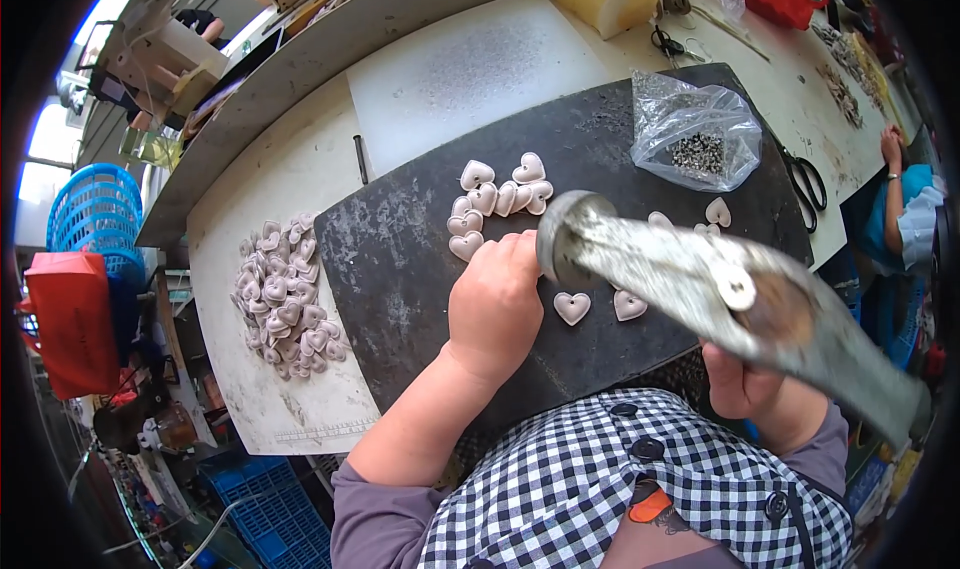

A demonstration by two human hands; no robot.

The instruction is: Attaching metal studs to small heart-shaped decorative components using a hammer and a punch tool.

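My left hand [495, 299] is closed in a fist over the dark mat [400, 269]. Whatever its fingers hold is hidden behind the hammer's round face. In my right hand [745, 381] is a worn metal hammer [660, 264], raised close to the view with its face above my left fist. Its handle is mostly hidden under the head. Padded pale pink hearts [466, 245] lie on the mat beyond my left hand. Two more hearts [572, 308] with small holes lie right of it, and others are partly covered by the hammer.
A heap of hearts [285, 304] lies left of the mat. On the mat is a clear bag [697, 134] of small metal pieces. Black-handled scissors [808, 184], a dark rod [361, 159] and a white sheet [400, 89] are around it. Another person's arm [893, 174] shows at right.
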